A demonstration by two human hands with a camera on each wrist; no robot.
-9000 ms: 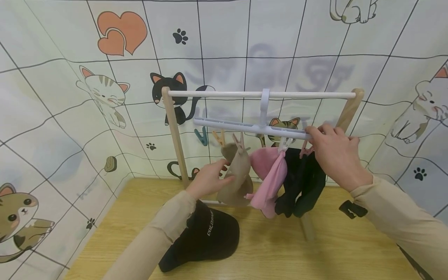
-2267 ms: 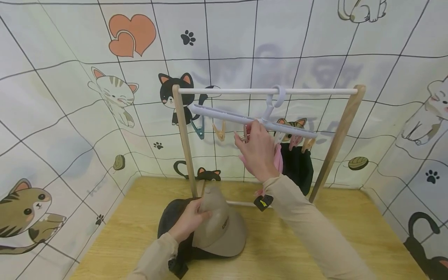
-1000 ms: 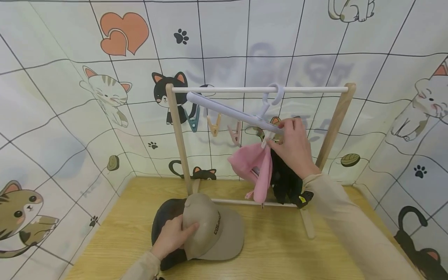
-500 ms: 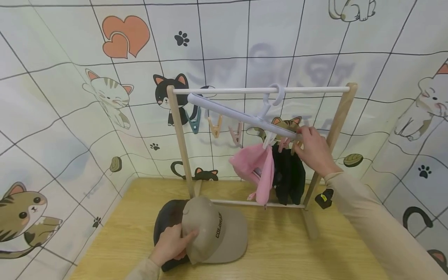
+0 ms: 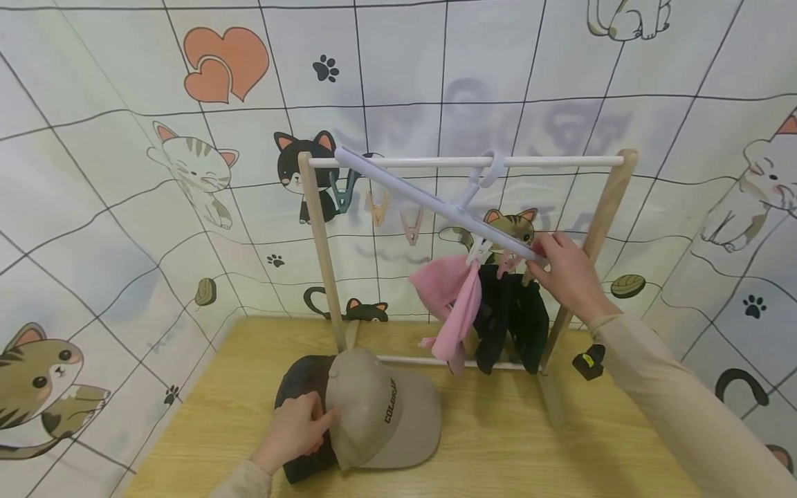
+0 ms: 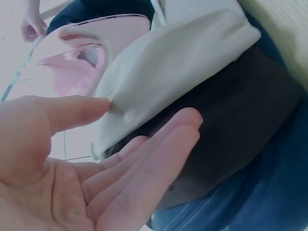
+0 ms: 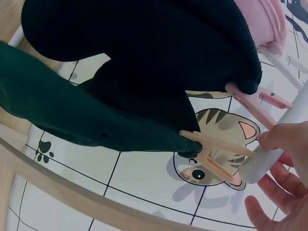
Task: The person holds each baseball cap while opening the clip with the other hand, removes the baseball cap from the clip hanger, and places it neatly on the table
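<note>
My right hand (image 5: pixel 569 277) pinches the low right end of a lilac clip hanger (image 5: pixel 405 190), which hooks over the rack's top rail and slants steeply. From it hang a pink cap (image 5: pixel 445 290) and two limp dark cloth items, one black (image 7: pixel 154 43) and one deep green (image 7: pixel 96 115), each held by clothespins. Loosely spread, the fingers of my left hand (image 5: pixel 292 429) are at the back of a beige cap (image 5: pixel 367 408); its thumb tip overlaps the cap in the left wrist view. This cap sits partly over a black cap (image 5: pixel 301 377) on the table.
A drying rack with wooden posts (image 5: pixel 600 207) and a white top rail (image 5: pixel 411 162) stands on the wooden table (image 5: pixel 486 443). Unloaded teal (image 5: pixel 343 194), yellow (image 5: pixel 376 209) and pink (image 5: pixel 411 228) clothespins dangle from the hanger's left half. A cat-print wall covering is behind.
The beige cap, earlier hanging, now lies on the black one, and my left hand has loosened from it. My right hand moved from the clothespins to the hanger's right end, which dips further.
</note>
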